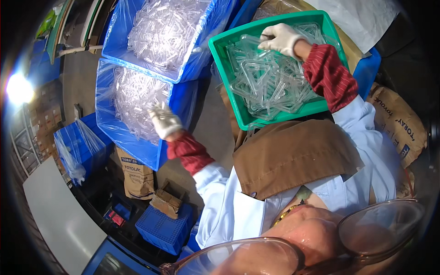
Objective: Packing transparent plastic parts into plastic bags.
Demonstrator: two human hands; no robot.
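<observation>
Both gloved hands reach: left hand (164, 120) over blue bin (178, 103), right hand (280, 38) into green tray (238, 110).

One head-worn fisheye view looked steeply down the person's own chest, close enough that glasses (321, 247) filled the lower edge. Ahead sat a green tray (238, 110) and blue bins (178, 151); straight edges bent toward the dark rim.

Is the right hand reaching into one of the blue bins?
No, the right hand is in the green tray of clear triangular parts; the left hand is at a blue bin.
</observation>
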